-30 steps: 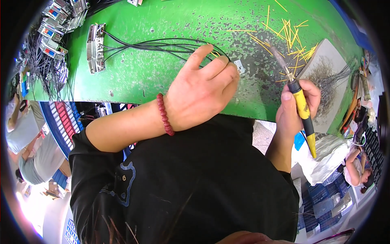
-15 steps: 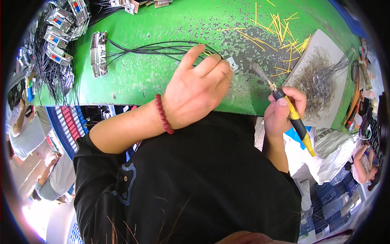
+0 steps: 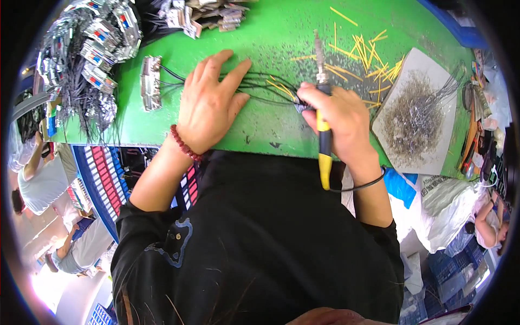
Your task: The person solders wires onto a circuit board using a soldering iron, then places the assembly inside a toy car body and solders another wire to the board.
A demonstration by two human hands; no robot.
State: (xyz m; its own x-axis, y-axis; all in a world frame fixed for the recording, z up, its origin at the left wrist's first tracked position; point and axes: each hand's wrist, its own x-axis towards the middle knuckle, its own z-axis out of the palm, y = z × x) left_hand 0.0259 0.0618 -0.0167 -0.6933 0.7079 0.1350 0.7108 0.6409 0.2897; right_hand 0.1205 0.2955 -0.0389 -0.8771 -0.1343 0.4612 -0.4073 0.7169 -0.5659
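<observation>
Yellow and black plastic fills the right hand [image 3: 346,116]: its fingers are wrapped around the handle of a soldering iron [image 3: 323,122], whose metal tip points away from the body. The thumb and forefinger of that hand also reach a small grey piece [image 3: 299,107] at the near ends of the black wires [image 3: 257,85]; whether they pinch it cannot be told. The left hand [image 3: 208,105] has its fingers spread and relaxed, laid over the wires with nothing visibly clasped, and a red bead bracelet [image 3: 184,143] circles its wrist.

Beyond the left hand, the wires run to a metal housing [image 3: 151,84] lying on the green tabletop [image 3: 260,132]. Their housing end appears attached, and a few yellow sleeves [image 3: 281,88] sit among them near the grey piece. Judging by this, the assembly seems partly made; any finished joint at that end is too small to make out.

Farther right are loose yellow tubes [image 3: 368,54], apparently unused, and a pale board [image 3: 417,59] covered in dark residue and wire scraps. At the upper left a heap of similar wired housings [image 3: 100,54] is piled up; whether these are complete cannot be judged.
</observation>
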